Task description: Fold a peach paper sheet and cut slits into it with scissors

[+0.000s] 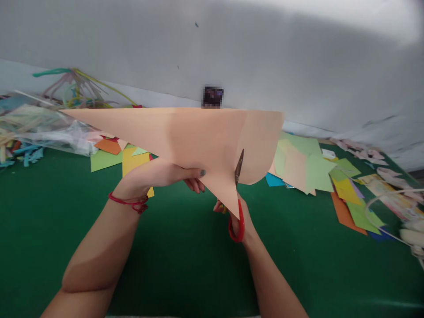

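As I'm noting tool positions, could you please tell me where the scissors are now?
In the head view, the scissors are right of centre in the right hand, a blade against the peach paper.

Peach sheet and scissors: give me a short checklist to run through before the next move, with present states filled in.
1. Left hand gripping the peach sheet: ok, thumb on the near face at the lower edge.
2. Right hand on the scissors: ok, at the red handle.
3. Left thumb away from the visible blade: ok, there is a gap between them.
4. Sheet lifted off the green table: ok, both hands are raised with it.
5. How wide the blades are open: cannot tell, the sheet hides the other blade.
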`<state>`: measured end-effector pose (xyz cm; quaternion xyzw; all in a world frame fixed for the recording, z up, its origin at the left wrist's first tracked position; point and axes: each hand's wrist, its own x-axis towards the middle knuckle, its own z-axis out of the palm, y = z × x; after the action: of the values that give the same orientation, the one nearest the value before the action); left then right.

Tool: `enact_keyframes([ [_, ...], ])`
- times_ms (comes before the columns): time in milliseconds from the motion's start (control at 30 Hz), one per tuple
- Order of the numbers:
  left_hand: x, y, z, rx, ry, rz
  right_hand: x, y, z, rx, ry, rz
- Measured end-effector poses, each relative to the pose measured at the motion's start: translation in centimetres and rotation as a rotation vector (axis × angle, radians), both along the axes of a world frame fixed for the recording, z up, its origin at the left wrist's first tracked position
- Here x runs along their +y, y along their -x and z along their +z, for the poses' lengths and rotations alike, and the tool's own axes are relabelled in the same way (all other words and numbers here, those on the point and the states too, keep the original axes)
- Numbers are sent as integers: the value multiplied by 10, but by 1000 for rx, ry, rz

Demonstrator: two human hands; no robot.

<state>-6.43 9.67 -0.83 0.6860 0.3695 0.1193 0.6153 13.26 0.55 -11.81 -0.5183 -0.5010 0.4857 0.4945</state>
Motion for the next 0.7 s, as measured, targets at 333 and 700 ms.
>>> enact_keyframes([
  [333, 1, -2, -6, -46, 37, -41, 0, 0, 1, -58, 10, -55],
  [700, 1, -2, -5, -23, 51, -47, -2, -3, -10, -113, -35, -100],
])
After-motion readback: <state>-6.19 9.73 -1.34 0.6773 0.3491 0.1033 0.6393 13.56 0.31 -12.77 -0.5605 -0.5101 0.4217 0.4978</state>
